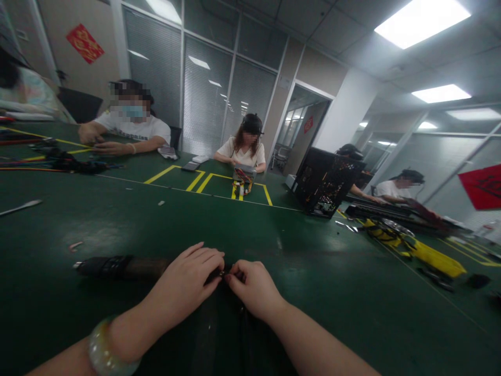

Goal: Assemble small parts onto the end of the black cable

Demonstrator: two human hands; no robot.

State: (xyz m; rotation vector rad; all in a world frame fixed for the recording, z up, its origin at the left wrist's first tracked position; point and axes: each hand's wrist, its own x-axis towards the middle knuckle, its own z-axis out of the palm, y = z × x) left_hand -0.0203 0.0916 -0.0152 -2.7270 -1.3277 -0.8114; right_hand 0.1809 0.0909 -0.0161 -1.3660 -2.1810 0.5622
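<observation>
My left hand [198, 271] is closed, its fingers curled over and its thumb below. Facing it, my right hand [256, 287] pinches with thumb and forefinger. A tiny brass-coloured piece [223, 273] shows between the two sets of fingertips; most of what they hold is hidden. A dark cylindrical tool [129, 267] with a silver tip lies on the green tabletop, pointing left. Its right end disappears behind my left hand, so I cannot tell whether that hand grips it. Below my right hand, a thin black cord-like strip [243, 324] runs toward me.
A screwdriver-like tool [21, 207] and dark cables [74, 159] are at left. Across the table, one person [245, 143] handles a metal box with wires; another [129, 122] sits left. A black computer case [326, 180] and yellow tool [438, 258] stand right.
</observation>
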